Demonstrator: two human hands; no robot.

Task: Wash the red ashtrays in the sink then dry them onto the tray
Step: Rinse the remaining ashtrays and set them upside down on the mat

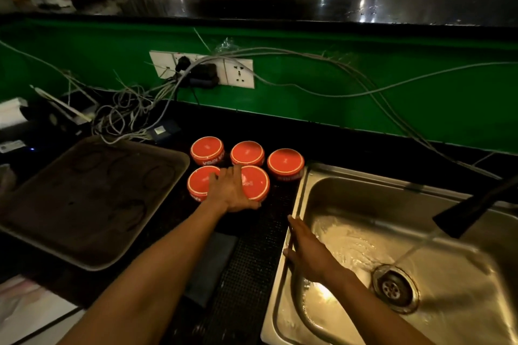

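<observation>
Fingers of left hand (232,190) spread across two of five red ashtrays (207,150); right hand (307,251) flat.

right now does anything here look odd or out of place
Yes: a tangle of loose cables lies on the counter below the wall sockets, close to the sink where the tap is running. The five red ashtrays sit upside down, none spilled or broken. The tray shows ring marks.

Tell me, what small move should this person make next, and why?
Probably close the left hand on the near right ashtray it rests on and carry it to the sink: water already runs from the tap, and all five ashtrays sit on the counter.
</observation>
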